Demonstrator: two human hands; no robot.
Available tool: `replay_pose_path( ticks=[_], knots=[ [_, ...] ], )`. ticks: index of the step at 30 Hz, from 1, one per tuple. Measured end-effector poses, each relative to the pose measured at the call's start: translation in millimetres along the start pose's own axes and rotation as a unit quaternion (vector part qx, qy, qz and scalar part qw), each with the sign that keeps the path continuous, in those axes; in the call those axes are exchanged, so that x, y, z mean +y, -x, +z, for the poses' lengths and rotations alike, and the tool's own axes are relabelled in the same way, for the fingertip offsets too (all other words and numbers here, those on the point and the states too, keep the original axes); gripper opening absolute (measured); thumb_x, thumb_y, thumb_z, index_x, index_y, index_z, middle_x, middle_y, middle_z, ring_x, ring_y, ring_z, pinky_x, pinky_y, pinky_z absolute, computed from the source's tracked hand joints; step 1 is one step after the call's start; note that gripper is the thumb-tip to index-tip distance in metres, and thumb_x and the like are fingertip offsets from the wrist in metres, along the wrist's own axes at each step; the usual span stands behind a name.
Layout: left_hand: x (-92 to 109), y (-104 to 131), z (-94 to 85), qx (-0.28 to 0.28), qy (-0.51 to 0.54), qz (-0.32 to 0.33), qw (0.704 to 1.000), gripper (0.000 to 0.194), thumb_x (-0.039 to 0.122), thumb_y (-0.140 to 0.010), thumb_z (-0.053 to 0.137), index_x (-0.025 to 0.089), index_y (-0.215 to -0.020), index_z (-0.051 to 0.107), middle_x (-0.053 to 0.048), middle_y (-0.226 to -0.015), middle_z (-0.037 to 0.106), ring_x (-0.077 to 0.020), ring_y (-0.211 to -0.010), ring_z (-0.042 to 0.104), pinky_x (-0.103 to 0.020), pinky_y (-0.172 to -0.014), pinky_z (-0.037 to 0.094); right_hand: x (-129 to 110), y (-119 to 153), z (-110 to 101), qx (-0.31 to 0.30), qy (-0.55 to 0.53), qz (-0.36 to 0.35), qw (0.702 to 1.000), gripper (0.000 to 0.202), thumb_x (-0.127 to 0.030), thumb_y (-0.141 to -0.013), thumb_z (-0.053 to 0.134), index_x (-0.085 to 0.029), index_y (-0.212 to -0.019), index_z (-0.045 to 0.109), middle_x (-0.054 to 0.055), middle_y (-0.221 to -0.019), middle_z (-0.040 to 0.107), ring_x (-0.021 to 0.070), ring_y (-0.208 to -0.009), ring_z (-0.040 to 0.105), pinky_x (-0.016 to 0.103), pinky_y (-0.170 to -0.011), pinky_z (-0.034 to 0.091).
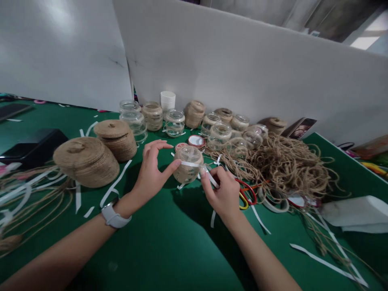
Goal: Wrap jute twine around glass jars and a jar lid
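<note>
On the green table before me stands a glass jar (187, 173), its lower part wrapped in jute twine. A strip of white tape (191, 164) runs across the jar near its shoulder. My left hand (154, 165) is at the jar's left side, fingers stretched and apart, the thumb tip against the tape's left end. On the right, my right hand (222, 186) pinches the other end of the tape between thumb and fingers. Scissors with red and yellow handles (249, 192) lie partly hidden behind my right hand.
Two twine-wrapped lidded jars (86, 163) stand to the left. Several glass jars (220, 135) line the back, beside stacked white cups (167, 100). A twine heap (297, 167), a tape roll (276, 204) and a white roll (354, 212) lie right. A phone (300, 128) leans against the white partition (242, 64).
</note>
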State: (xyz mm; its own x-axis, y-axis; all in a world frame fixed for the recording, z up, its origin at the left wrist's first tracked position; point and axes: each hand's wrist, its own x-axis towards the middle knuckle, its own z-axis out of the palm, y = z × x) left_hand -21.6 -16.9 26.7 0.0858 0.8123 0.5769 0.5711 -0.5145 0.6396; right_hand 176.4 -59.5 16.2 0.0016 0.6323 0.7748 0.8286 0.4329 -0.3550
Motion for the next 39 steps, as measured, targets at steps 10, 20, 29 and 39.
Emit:
replay_pose_path(
  ticks=[10, 20, 29, 39],
  knots=[
    [11.3, -26.2, 15.4, -0.178, 0.157, -0.051, 0.970, 0.064, 0.054, -0.075, 0.070, 0.022, -0.127, 0.049, -0.012, -0.133, 0.054, -0.0303, -0.123, 0.053, -0.046, -0.104, 0.042, 4.4, 1.0, 0.4, 0.003, 0.021, -0.065, 0.998, 0.027, -0.021, -0.094, 0.052, -0.021, -0.067, 0.049, -0.003, -0.055, 0.052, 0.0115, -0.051, 0.044, 0.028, -0.059, 0.031],
    [1.7, -29.9, 23.2, -0.218, 0.263, -0.066, 0.938, 0.054, 0.044, -0.068, 0.078, 0.021, -0.110, 0.056, -0.011, -0.124, 0.061, -0.0276, -0.111, 0.061, -0.045, -0.097, 0.048, 10.0, -8.7, -6.2, -0.003, 0.079, -0.066, 0.995, 0.020, -0.023, -0.094, 0.053, -0.019, -0.074, 0.057, -0.001, -0.063, 0.061, 0.0140, -0.062, 0.050, 0.032, -0.067, 0.028],
    [3.8, -29.0, 17.2, -0.263, 0.272, -0.029, 0.925, 0.049, 0.042, -0.067, 0.078, 0.022, -0.106, 0.056, -0.011, -0.127, 0.059, -0.0273, -0.118, 0.058, -0.044, -0.101, 0.045, 7.5, -9.0, -8.4, 0.026, 0.114, -0.100, 0.988, 0.019, -0.025, -0.090, 0.059, -0.020, -0.072, 0.058, -0.002, -0.059, 0.055, 0.0156, -0.064, 0.045, 0.033, -0.070, 0.028],
    [4.6, -26.7, 16.1, -0.253, 0.259, -0.030, 0.932, 0.051, 0.044, -0.068, 0.076, 0.023, -0.108, 0.056, -0.010, -0.123, 0.060, -0.0286, -0.117, 0.058, -0.045, -0.097, 0.047, 3.5, -11.2, -13.0, 0.052, 0.112, -0.113, 0.986, 0.023, -0.024, -0.085, 0.062, -0.021, -0.065, 0.052, -0.002, -0.056, 0.051, 0.0158, -0.063, 0.043, 0.033, -0.068, 0.028]
  ],
)
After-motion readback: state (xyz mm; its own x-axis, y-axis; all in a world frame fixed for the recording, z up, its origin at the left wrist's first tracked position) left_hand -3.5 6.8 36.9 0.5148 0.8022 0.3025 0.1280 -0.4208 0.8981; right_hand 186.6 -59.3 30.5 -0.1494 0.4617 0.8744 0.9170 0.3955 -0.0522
